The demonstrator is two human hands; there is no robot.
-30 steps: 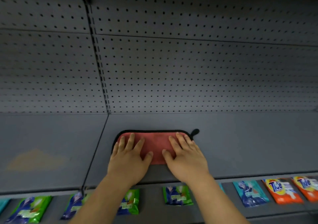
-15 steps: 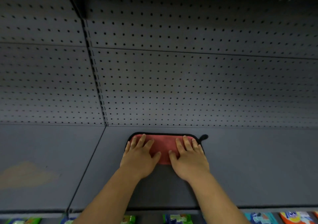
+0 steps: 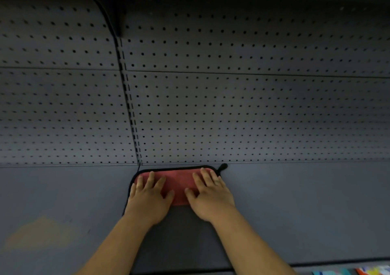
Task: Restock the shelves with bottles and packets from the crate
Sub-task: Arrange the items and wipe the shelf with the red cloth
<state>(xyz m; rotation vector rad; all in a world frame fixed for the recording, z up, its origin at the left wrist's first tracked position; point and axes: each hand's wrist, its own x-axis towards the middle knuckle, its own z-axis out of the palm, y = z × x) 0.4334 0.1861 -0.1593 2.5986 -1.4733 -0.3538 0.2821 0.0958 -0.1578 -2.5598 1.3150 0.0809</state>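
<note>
Both sets of fingers lie straight and spread, pressed flat on a red cloth [image 3: 176,183] just below the centre of the frame; neither hand curls round anything. The left hand [image 3: 147,198] covers the cloth's left part, its fingertips near the cloth's far edge, thumb angled in toward the middle. The right hand [image 3: 211,196] covers the right part in the same manner — thumb pointing inward, the two thumbs a short way apart with bare red fabric between them. The cloth has a black trim and a small black loop [image 3: 222,166] at its upper right corner, and it lies on a grey shelf [image 3: 306,207], its far edge close to the perforated back panel [image 3: 242,116] that fills the upper frame. A slotted upright [image 3: 129,105] runs down the panel left of centre. Both forearms reach in from the bottom edge. Of the stock, only the tops of coloured packets [image 3: 354,271] show — at the lower right corner, on a shelf below.
</note>
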